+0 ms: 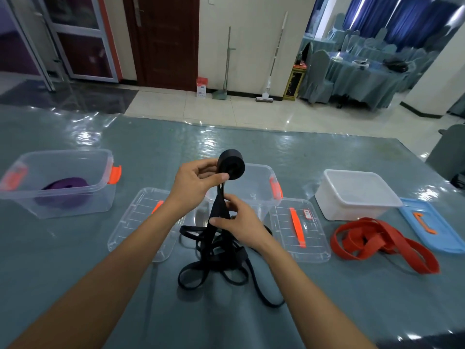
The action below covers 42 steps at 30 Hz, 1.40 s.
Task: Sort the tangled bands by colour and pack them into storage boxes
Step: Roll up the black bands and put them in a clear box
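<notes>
My left hand (pixel 195 182) holds up a tight roll of black band (pixel 231 165) above the table, thumb and fingers pinching it. A strand runs down from the roll to my right hand (pixel 239 220), which pinches it just below. The loose rest of the black band (pixel 216 258) lies tangled on the table under my hands. A red band (pixel 382 244) lies in loose loops at the right. A rolled purple band (pixel 65 188) sits inside the clear box (pixel 15 197) at the left.
A clear box with orange clips (pixel 261 195) stands behind my hands, two clear lids (pixel 130 227) (pixel 312 248) beside it. A white box (pixel 352 207) and blue lid (pixel 432 233) are at the right. The table has a glossy grey-blue cover (pixel 75 260).
</notes>
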Each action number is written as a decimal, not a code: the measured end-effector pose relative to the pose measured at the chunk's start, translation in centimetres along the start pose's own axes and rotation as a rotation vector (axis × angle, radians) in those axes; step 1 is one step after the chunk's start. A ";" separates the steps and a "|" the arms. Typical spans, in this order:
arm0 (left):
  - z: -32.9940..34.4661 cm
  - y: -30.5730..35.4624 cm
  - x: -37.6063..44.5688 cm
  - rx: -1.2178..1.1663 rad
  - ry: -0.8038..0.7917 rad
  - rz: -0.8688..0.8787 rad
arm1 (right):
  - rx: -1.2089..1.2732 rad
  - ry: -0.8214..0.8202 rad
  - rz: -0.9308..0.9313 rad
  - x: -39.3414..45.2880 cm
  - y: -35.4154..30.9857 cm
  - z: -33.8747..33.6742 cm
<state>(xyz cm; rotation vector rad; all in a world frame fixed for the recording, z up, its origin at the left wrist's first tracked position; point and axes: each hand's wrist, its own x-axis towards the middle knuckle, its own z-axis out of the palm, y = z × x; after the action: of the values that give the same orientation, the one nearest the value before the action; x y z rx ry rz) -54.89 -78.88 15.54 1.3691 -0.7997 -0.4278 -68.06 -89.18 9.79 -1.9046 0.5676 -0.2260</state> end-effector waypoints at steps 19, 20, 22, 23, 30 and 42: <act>-1.8 3.9 2.4 -0.064 0.222 0.120 | 0.046 0.436 -0.173 2.3 -7.6 -5.7; -1.7 4.5 2.7 -0.085 0.220 0.138 | 0.034 0.463 -0.208 2.3 -8.9 -6.4; -1.3 5.4 3.1 -0.121 0.212 0.167 | 0.016 0.515 -0.285 2.1 -11.2 -7.6; -1.1 5.8 3.2 -0.128 0.208 0.180 | 0.010 0.534 -0.325 1.9 -12.2 -8.1; -1.7 4.2 3.1 -0.109 0.197 0.138 | 0.004 0.461 -0.308 1.1 -10.0 -7.0; -2.6 -0.9 0.1 0.064 0.092 0.001 | -0.191 0.041 -0.045 -0.1 0.8 -0.7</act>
<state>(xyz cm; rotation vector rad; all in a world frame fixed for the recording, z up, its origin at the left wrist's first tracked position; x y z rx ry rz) -52.77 -77.29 14.69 1.4376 -0.7441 -0.3378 -68.63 -89.91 9.35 -2.1031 0.5915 -0.2485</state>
